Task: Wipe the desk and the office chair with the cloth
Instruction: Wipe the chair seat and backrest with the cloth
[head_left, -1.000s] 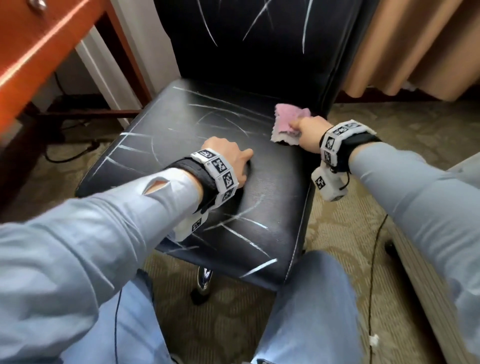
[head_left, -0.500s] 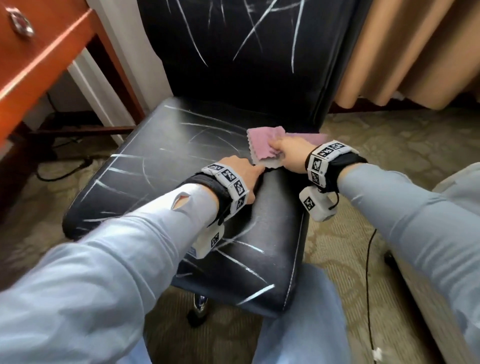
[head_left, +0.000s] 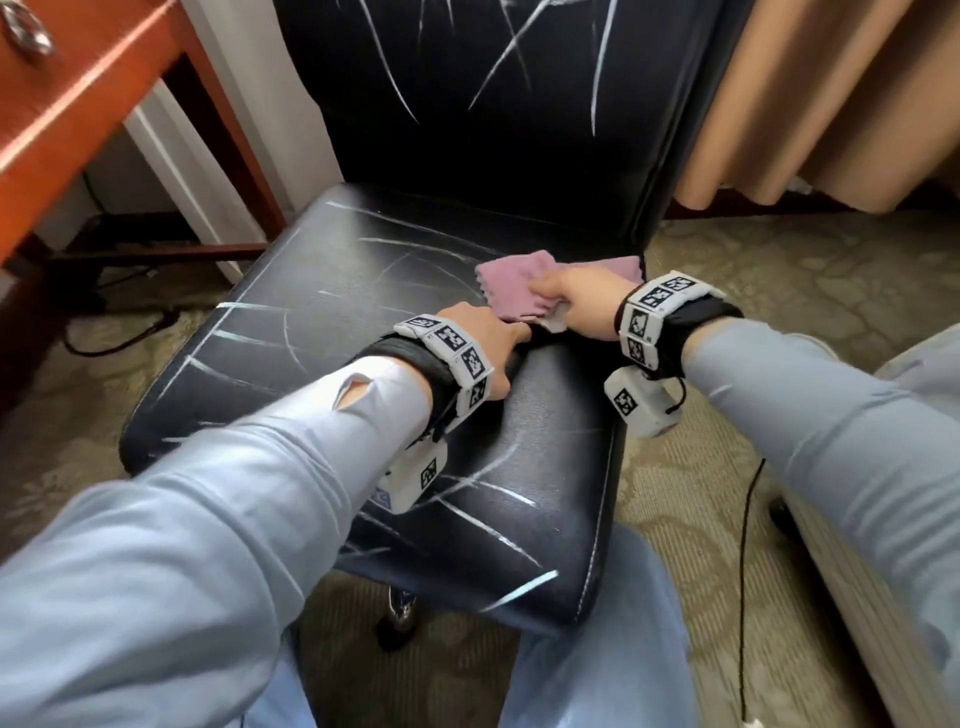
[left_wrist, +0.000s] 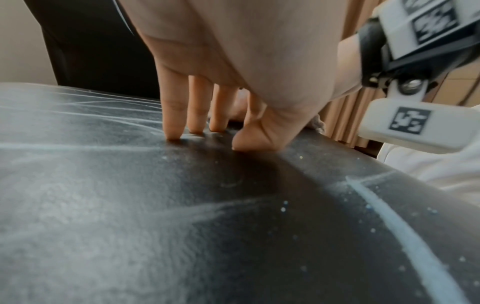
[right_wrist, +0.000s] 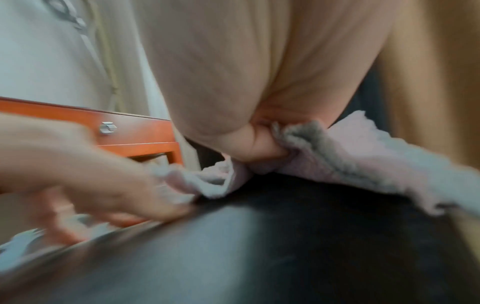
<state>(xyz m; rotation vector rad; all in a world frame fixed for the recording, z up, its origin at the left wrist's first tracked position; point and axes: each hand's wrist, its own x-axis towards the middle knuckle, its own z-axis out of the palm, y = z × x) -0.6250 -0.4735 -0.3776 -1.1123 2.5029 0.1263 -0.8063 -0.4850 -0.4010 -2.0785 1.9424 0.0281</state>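
A black office chair has white streaks across its seat (head_left: 363, 332) and backrest (head_left: 493, 104). A pink cloth (head_left: 511, 291) lies on the back right part of the seat. My right hand (head_left: 550, 293) grips it, and the right wrist view shows the thumb pinching a fold of the cloth (right_wrist: 350, 158). My left hand (head_left: 511, 338) rests just in front of the cloth. In the left wrist view its straight fingers (left_wrist: 174, 123) and thumb press on the seat (left_wrist: 130, 205) and hold nothing. The red-brown wooden desk (head_left: 78, 93) stands at the upper left.
Tan curtains (head_left: 805, 104) hang behind the chair on the right. A pale upholstered edge (head_left: 857, 597) and a black cable (head_left: 748, 545) lie on the patterned carpet at right. Cables (head_left: 119, 332) trail under the desk. My knees (head_left: 597, 649) are close to the seat's front edge.
My right hand has slid the cloth leftward along the back of the seat, up to my left hand. The left hand has stayed pressed on the seat.
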